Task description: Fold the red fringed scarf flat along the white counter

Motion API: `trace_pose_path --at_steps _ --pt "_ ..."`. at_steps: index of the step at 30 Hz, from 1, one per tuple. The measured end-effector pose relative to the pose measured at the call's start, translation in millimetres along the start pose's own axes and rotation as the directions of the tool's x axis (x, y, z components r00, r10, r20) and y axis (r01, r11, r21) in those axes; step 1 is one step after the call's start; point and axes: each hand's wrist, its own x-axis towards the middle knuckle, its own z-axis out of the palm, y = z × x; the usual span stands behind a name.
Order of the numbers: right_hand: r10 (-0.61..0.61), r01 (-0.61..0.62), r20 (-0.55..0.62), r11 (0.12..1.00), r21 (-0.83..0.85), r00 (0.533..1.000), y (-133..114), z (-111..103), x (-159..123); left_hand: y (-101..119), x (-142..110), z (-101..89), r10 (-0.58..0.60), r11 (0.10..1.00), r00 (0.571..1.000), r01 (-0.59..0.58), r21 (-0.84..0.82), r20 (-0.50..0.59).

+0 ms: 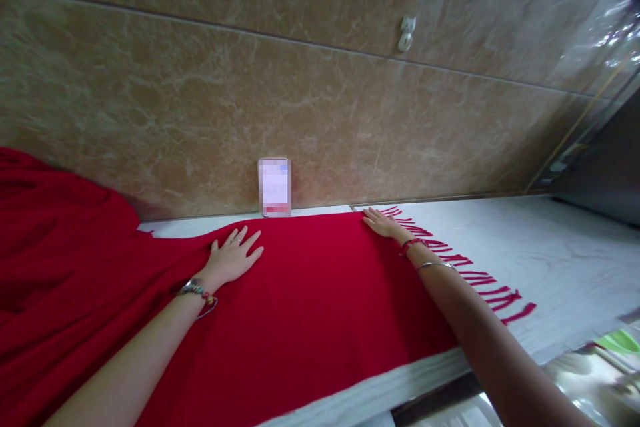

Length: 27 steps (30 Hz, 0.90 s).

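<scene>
A red fringed scarf lies spread over a pale, wood-grained tabletop. My left hand rests palm down on the cloth with fingers spread, left of the flat stretch. Near the scarf's far right corner, my right hand lies flat on its edge, fingers stretched out. Tassels fan out along the right end, partly behind my right forearm. To the left of my left hand, the rest of the scarf is bunched in folds. Neither hand grips anything.
A phone with a blurred screen leans upright against the brown marble-look wall behind the table. A small white hook is fixed higher up. A dark panel stands at the right; a green item shows below the table's front edge.
</scene>
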Motion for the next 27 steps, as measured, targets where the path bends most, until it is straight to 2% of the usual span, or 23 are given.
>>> trace_pose_path --at_steps 5,7,10,13,15,17,20,22,24,27 --pt "0.145 -0.146 0.034 0.989 0.022 0.989 29.9 1.3 -8.1 0.9 0.3 0.0 -0.003 1.0 1.0 0.003 0.003 0.007" --pt "0.161 -0.162 0.012 0.987 0.009 0.987 29.7 -1.9 -10.8 1.1 0.2 0.1 0.0 1.0 1.0 0.0 -0.002 0.005" --pt "0.142 -0.145 -0.107 0.989 -0.015 0.984 13.5 -16.0 -15.6 1.7 -1.6 0.1 0.008 1.0 1.0 -0.008 -0.009 -0.003" --pt "0.076 -0.066 -0.193 0.996 0.057 0.978 -23.6 -39.4 -27.0 4.0 -4.9 -1.4 0.022 1.0 0.999 -0.022 0.003 -0.034" --pt "-0.044 0.068 -0.184 0.989 0.128 0.982 -59.2 -54.6 -40.9 6.7 -7.2 -4.4 0.048 0.998 0.995 -0.044 0.041 -0.086" --pt "-0.188 0.22 -0.183 0.96 0.174 0.965 -99.9 -64.6 -59.5 10.3 -10.0 -9.7 0.099 0.991 0.983 -0.084 0.101 -0.154" --pt "-0.355 0.39 -0.177 0.89 0.237 0.918 -159.1 -66.7 -90.6 15.8 -19.3 -19.2 0.15 0.983 0.969 -0.125 0.136 -0.194" --pt "-0.416 0.451 -0.18 0.851 0.268 0.891 -188.7 -61.6 -108.6 18.4 -31.2 -22.5 0.111 0.991 0.982 -0.099 0.085 -0.155" --pt "-0.447 0.475 -0.16 0.835 0.277 0.88 -206.1 -55.0 -121.7 19.7 -47.1 -20.9 0.06 0.998 0.996 -0.059 0.013 -0.073" --pt "-0.473 0.493 -0.137 0.836 0.243 0.87 -208.4 -47.2 -131.6 19.5 -70.9 -12.1 0.07 0.997 0.998 -0.069 -0.034 0.006"
